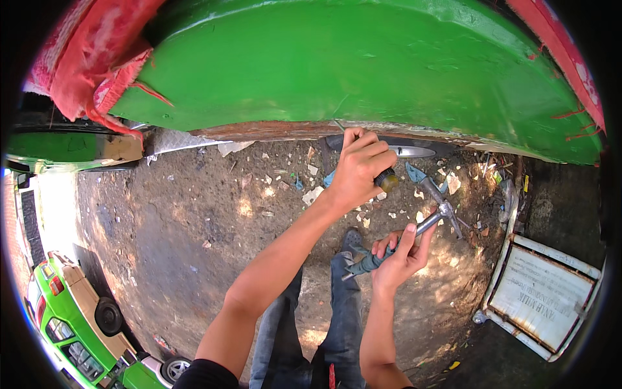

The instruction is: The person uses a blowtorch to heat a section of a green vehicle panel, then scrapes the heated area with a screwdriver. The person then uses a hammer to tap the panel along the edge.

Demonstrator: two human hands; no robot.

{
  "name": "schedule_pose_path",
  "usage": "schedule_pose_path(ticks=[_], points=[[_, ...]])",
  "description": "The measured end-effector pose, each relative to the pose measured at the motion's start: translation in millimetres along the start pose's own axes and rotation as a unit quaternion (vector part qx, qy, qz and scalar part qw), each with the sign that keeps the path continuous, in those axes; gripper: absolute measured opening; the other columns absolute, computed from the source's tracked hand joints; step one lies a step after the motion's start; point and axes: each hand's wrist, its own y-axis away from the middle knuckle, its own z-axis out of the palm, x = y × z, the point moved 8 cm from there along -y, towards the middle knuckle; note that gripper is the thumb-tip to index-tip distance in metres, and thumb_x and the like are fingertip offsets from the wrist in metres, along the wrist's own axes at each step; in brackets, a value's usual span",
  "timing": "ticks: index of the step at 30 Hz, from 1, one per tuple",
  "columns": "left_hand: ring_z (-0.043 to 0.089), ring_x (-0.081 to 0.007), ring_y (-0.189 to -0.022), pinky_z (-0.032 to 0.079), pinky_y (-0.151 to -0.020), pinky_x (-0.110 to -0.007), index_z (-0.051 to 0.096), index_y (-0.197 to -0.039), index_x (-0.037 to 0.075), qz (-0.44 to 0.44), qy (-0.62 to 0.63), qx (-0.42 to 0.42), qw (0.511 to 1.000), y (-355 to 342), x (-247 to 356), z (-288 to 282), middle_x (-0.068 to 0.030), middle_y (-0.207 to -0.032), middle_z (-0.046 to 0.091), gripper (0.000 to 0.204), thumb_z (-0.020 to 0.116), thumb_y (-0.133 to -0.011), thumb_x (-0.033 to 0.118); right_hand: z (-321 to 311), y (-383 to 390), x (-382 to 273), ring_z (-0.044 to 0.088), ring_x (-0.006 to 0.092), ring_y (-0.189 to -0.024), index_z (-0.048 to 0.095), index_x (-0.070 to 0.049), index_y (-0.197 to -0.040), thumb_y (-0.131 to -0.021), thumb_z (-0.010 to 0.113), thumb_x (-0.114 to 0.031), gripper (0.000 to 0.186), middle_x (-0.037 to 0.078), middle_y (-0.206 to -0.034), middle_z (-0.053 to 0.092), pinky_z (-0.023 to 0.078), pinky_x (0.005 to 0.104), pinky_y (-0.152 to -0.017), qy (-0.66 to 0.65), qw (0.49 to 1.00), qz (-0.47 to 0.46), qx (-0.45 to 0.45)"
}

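My left hand [363,165] is closed round a screwdriver; the dark and yellow butt of its handle [387,180] sticks out below the fist. Its thin shaft [339,125] meets the worn lower edge of a green painted panel [363,65]. Lower and to the right, my right hand [403,258] is wrapped round the grip of a hammer. The steel hammer head [445,209] points up and right, apart from the screwdriver handle. Green wrapping [370,262] covers the lower part of the hammer's handle.
Torn red cloth [103,65] hangs at the panel's left, with more at its right. Chips and scraps litter the dirt ground [194,214]. A white framed sign [544,295] leans at the right. A green vehicle [74,324] stands at lower left. My shoe [352,241] is below.
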Motion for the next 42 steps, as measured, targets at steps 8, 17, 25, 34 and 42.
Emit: schedule_pose_path(ticks=[8,17,25,34,42], points=[[0.052,-0.0254,-0.073,0.036,-0.079,-0.04,0.056,-0.072,0.007,-0.033,0.017,0.042,0.998,-7,-3,-8,-0.0052,-0.069,0.051,0.025,0.075,-0.056,0.005,4,-3,-8,0.041,0.0091,-0.047,0.031,-0.014,-0.16,-0.106,0.053,-0.015,0.059,0.0,-0.062,0.042,0.039,0.0296,-0.042,-0.001,1.0,-0.001,-0.016],[0.052,-0.0258,-0.074,0.035,-0.08,-0.041,0.055,-0.073,0.007,-0.055,0.043,0.077,0.995,-10,-6,-10,-0.0052,-0.07,0.052,0.026,0.075,-0.057,0.003,8,8,-40,0.041,0.0095,-0.047,0.023,0.0,-0.16,-0.104,0.052,-0.007,0.063,0.002,-0.061,0.047,0.04,0.0294,-0.044,0.041,0.988,-0.138,-0.064],[0.055,-0.0265,-0.073,0.036,-0.079,-0.04,0.055,-0.073,0.007,-0.063,0.017,0.093,0.994,-16,-8,-8,-0.005,-0.071,0.055,0.026,0.074,-0.055,0.002,10,3,-40,0.045,0.0102,-0.051,0.023,0.005,-0.158,-0.104,0.053,-0.005,0.063,0.004,-0.066,0.052,0.042,0.0295,-0.046,0.118,0.983,-0.13,-0.048],[0.055,-0.0277,-0.069,0.037,-0.075,-0.038,0.054,-0.07,0.007,-0.077,0.011,0.125,0.989,-20,-8,-11,-0.0063,-0.067,0.054,0.022,0.069,-0.055,0.0,27,2,-43,0.043,0.0084,-0.052,0.028,0.001,-0.158,-0.104,0.052,-0.005,0.059,0.002,-0.066,0.049,0.041,0.0277,-0.046,0.194,0.965,-0.138,-0.112],[0.055,-0.0277,-0.067,0.038,-0.074,-0.038,0.055,-0.069,0.007,-0.095,0.02,0.139,0.986,-26,-8,-7,-0.0069,-0.066,0.054,0.02,0.066,-0.057,-0.004,22,2,-60,0.049,0.0072,-0.051,0.036,0.002,-0.155,-0.102,0.054,-0.002,0.056,0.004,-0.067,0.057,0.041,0.0263,-0.046,0.113,0.968,-0.204,-0.09]])
